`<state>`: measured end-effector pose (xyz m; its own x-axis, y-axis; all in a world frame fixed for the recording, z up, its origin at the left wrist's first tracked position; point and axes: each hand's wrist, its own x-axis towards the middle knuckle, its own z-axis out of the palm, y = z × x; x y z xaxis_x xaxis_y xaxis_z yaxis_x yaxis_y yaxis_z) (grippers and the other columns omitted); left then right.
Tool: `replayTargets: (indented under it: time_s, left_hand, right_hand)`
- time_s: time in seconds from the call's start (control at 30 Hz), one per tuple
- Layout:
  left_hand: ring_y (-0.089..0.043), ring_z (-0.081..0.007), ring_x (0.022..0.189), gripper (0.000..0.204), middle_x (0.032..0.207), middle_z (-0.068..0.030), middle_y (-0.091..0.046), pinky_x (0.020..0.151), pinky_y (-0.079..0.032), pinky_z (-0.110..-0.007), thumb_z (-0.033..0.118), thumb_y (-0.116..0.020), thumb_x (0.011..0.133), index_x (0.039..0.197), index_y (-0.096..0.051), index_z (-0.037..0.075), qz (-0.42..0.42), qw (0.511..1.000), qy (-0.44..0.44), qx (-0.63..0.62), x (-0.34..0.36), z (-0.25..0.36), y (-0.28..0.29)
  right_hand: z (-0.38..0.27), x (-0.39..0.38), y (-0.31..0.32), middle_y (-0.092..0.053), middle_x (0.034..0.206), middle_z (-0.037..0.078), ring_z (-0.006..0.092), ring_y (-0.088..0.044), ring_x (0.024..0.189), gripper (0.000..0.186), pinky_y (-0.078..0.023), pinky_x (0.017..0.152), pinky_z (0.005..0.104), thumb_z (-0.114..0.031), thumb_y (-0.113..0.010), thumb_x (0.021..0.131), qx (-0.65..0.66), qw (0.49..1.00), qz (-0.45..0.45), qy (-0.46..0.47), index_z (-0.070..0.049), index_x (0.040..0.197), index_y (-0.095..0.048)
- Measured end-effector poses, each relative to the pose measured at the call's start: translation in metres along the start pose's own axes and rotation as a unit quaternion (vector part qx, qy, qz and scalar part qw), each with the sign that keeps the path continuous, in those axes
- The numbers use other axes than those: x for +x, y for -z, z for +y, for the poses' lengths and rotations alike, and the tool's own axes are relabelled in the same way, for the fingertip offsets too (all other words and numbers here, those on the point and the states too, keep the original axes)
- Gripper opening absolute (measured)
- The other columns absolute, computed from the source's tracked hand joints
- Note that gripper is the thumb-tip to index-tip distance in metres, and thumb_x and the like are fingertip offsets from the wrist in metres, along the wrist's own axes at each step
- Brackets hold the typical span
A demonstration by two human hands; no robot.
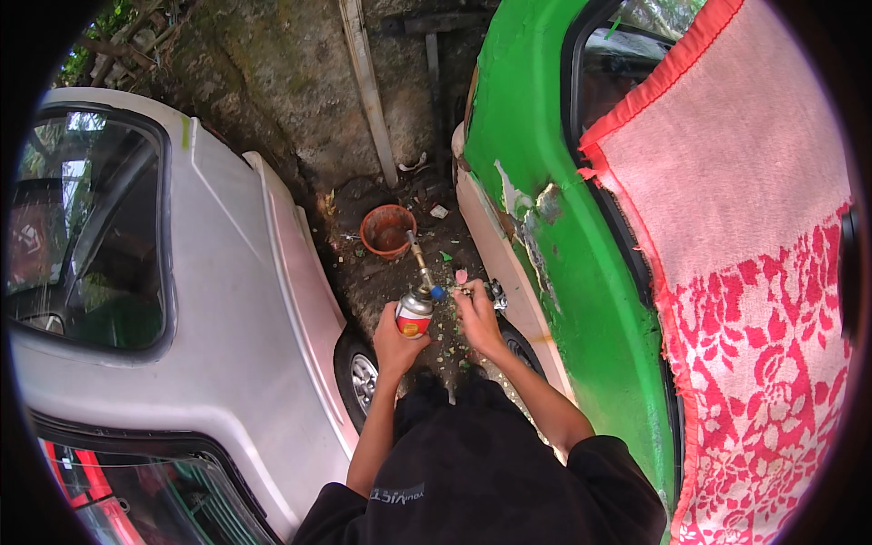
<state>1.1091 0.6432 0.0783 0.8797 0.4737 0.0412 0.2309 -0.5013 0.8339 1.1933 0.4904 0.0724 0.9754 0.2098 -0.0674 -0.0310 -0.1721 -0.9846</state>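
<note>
My left hand (400, 342) is wrapped round a blowtorch (415, 311), a red and white gas can with a metal nozzle and a blue knob. The nozzle points away from me, toward the rim of a terracotta-coloured pot (388, 207) on the ground. My right hand (477, 318) is closed a little to the right of the torch. A small pink piece (461, 275) shows at its fingertips, and a shiny dark metallic part (496, 292) shows beside its knuckles. What the fingers grip is too small to tell. The green car (581, 300) beside this hand has peeled, scorched-looking paint (542, 213).
A silver-grey car (227, 300) stands on my left, leaving a narrow gap between the cars. A pink and red patterned towel (754, 236) hangs over the green car. Paint flakes and debris litter the ground. A wooden post (368, 91) leans on the rough back wall (291, 91).
</note>
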Motion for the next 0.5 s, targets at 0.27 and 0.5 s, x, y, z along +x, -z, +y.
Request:
replayTargets:
  time_s: [0.27, 0.5]
  left_hand:
    - [-0.062, -0.0127, 0.085, 0.052, 0.092, -0.0043, -0.066, 0.081, -0.051, -0.029, 0.006, -0.082, 0.059, 0.102, -0.054, 0.004, -0.061, 0.980, 0.016, -0.187, -0.008, -0.024, 0.023]
    - [-0.060, -0.0116, 0.087, 0.054, 0.094, -0.0021, -0.063, 0.085, -0.049, -0.028, 0.005, -0.082, 0.058, 0.105, -0.054, 0.005, -0.095, 0.963, 0.006, -0.253, -0.011, -0.028, 0.029]
  right_hand:
    - [-0.024, 0.025, 0.014, -0.045, 0.065, -0.004, 0.0033, -0.034, 0.050, 0.035, -0.024, 0.042, 0.0205, -0.041, -0.047, 0.104, 0.180, 0.966, -0.139, -0.125, -0.012, 0.087, -0.051]
    - [-0.035, 0.055, -0.021, -0.033, 0.053, -0.007, 0.0047, -0.022, 0.041, 0.046, -0.016, 0.039, 0.0246, -0.046, -0.038, 0.097, 0.209, 0.953, -0.111, -0.189, -0.012, 0.067, -0.043]
